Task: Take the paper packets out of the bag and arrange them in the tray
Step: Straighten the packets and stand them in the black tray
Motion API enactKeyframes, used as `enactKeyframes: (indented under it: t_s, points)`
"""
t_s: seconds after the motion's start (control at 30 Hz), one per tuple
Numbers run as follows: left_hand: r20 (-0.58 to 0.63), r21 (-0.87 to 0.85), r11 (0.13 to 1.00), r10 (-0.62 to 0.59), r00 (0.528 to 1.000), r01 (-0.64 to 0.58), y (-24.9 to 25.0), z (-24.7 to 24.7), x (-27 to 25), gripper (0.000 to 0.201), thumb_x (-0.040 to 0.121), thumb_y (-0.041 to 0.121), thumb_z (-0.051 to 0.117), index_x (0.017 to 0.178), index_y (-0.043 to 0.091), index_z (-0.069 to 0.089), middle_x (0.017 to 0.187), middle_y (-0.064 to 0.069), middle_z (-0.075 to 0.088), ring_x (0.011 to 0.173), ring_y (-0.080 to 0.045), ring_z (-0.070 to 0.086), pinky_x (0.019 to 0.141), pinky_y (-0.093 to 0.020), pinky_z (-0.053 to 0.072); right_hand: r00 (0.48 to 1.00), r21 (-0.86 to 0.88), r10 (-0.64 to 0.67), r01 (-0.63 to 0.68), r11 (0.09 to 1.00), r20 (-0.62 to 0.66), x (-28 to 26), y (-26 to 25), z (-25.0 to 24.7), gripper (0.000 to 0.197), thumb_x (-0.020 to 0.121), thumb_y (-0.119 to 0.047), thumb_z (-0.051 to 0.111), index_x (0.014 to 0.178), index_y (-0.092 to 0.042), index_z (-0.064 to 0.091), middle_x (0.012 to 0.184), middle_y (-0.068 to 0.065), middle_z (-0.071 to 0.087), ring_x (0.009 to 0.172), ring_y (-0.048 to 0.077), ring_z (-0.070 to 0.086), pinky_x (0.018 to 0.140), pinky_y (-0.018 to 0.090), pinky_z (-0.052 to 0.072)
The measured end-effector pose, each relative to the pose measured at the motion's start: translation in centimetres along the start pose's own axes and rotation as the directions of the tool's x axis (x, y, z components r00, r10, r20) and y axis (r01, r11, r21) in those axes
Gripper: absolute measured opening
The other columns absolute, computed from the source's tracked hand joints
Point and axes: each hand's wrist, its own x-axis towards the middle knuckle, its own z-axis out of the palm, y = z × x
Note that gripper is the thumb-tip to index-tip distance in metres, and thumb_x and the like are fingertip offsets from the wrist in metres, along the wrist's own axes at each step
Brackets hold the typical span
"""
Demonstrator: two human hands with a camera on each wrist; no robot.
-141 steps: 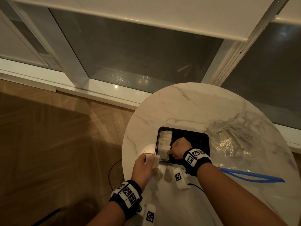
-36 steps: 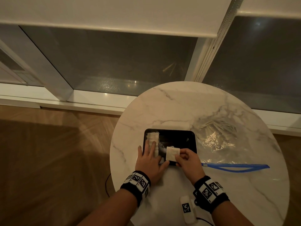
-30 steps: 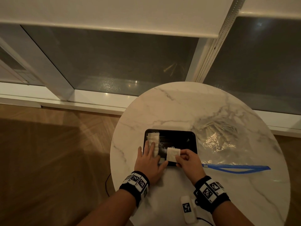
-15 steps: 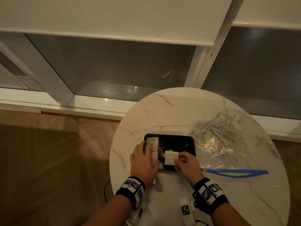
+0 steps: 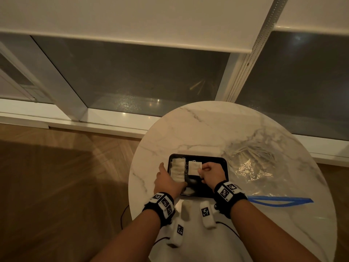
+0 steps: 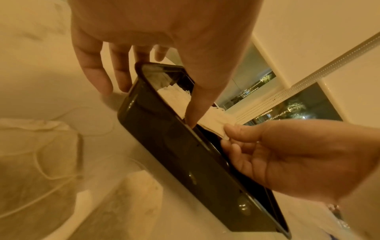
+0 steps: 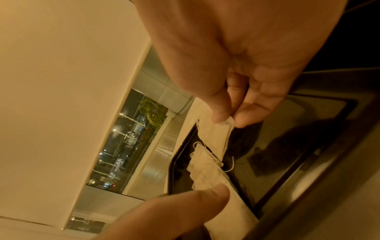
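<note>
A black tray [image 5: 225,168] lies on the round marble table. A row of white paper packets [image 5: 177,170] fills its left side. My right hand [image 5: 200,170] pinches one more packet [image 5: 194,167] by its edge, held just right of the row's far end; the right wrist view shows thumb and forefinger closed on that packet [image 7: 213,134]. My left hand [image 5: 171,175] has straight fingers [image 6: 98,78] on the table outside the tray's left rim, while its thumb [image 6: 195,104] presses the row's near end. The clear bag [image 5: 253,167] lies right of the tray with packets inside.
The bag's blue zip strip [image 5: 279,199] stretches toward the table's right front. A loose packet [image 5: 186,206] lies on the marble just in front of the tray. The table edge curves close on the left, with wooden floor below and a window sill behind.
My right hand carried the pinched packet from the tray's near edge to its far part, beside the row. My left hand slid off the row to the tray's left rim.
</note>
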Motion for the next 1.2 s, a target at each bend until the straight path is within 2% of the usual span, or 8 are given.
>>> enactKeyframes:
  t_s: [0.13,0.27,0.4,0.7,0.9,1.07,1.13,1.2]
  points:
    - [-0.010,0.089,0.996,-0.011,1.000,0.012,0.1,0.6,0.0,0.126,0.056,0.043,0.089,0.152,0.032,0.007,0.141,-0.007,0.047,0.127,-0.031,0.052,0.099,-0.049,0.051,0.998,-0.070,0.057,-0.058,0.996,-0.013,1.3,0.0,0.7,0.018,0.082,-0.015,0.076,0.071,-0.024,0.065,0.074,0.004,0.071,0.068,0.021,0.069,0.070,0.042,0.063]
    - [-0.036,0.119,0.993,-0.018,0.999,0.022,-0.1,1.3,0.1,0.128,0.057,0.049,0.089,0.152,0.031,0.006,0.142,-0.006,0.047,0.129,-0.030,0.049,0.098,-0.049,0.051,0.995,-0.130,0.091,-0.096,0.987,-0.038,2.1,0.2,1.0,0.020,0.080,-0.019,0.079,0.068,-0.029,0.066,0.084,0.003,0.074,0.084,0.025,0.071,0.081,0.036,0.060]
    - [-0.058,0.105,0.994,-0.021,0.998,0.027,-0.3,1.7,0.2,0.125,0.057,0.053,0.086,0.152,0.031,0.008,0.141,-0.006,0.048,0.128,-0.029,0.049,0.097,-0.049,0.052,0.987,-0.074,0.143,-0.148,0.986,-0.068,2.5,0.2,1.5,0.020,0.077,-0.020,0.082,0.067,-0.030,0.068,0.083,0.005,0.074,0.081,0.027,0.071,0.079,0.041,0.062]
    - [-0.084,0.082,0.997,-0.003,0.996,0.010,-0.5,2.1,0.3,0.109,0.068,0.050,0.079,0.153,0.027,0.014,0.136,-0.008,0.049,0.126,-0.030,0.048,0.094,-0.047,0.052,0.982,0.003,0.174,-0.175,0.985,-0.079,2.9,-0.1,2.2,0.017,0.078,-0.017,0.081,0.070,-0.026,0.068,0.073,0.008,0.073,0.071,0.026,0.072,0.070,0.041,0.063]
    - [-0.088,0.093,0.996,-0.004,0.996,0.012,-0.4,2.1,0.4,0.107,0.068,0.050,0.079,0.152,0.027,0.016,0.135,-0.007,0.050,0.125,-0.031,0.049,0.093,-0.047,0.052,0.983,0.031,0.160,-0.158,0.987,-0.089,3.3,0.1,2.6,0.017,0.075,-0.018,0.082,0.066,-0.024,0.069,0.071,0.009,0.073,0.076,0.025,0.072,0.075,0.042,0.062]
    - [-0.085,0.095,0.995,0.002,0.996,0.006,-0.5,2.1,0.5,0.107,0.068,0.049,0.079,0.151,0.026,0.016,0.136,-0.008,0.050,0.125,-0.031,0.049,0.094,-0.048,0.052,0.981,0.114,0.177,-0.168,0.979,-0.078,3.0,-0.4,2.5,0.016,0.080,-0.009,0.077,0.070,-0.019,0.069,0.069,0.012,0.072,0.053,0.021,0.067,0.057,0.033,0.061]
    - [-0.085,0.096,0.995,0.001,0.996,0.007,-0.5,2.2,0.4,0.108,0.067,0.050,0.079,0.151,0.026,0.016,0.136,-0.008,0.050,0.125,-0.031,0.049,0.094,-0.047,0.052,0.979,0.140,0.181,-0.167,0.976,-0.093,2.9,-0.3,2.5,0.010,0.081,-0.007,0.077,0.075,-0.015,0.073,0.073,0.013,0.073,0.050,0.019,0.066,0.052,0.028,0.058]
    - [-0.082,0.096,0.995,0.004,0.997,0.004,-0.4,2.1,0.3,0.108,0.067,0.051,0.080,0.151,0.026,0.016,0.136,-0.008,0.050,0.125,-0.031,0.049,0.094,-0.046,0.052,0.976,0.167,0.184,-0.164,0.972,-0.115,2.7,-0.3,2.5,0.015,0.082,-0.006,0.076,0.072,-0.017,0.072,0.076,0.013,0.072,0.051,0.019,0.065,0.046,0.023,0.054]
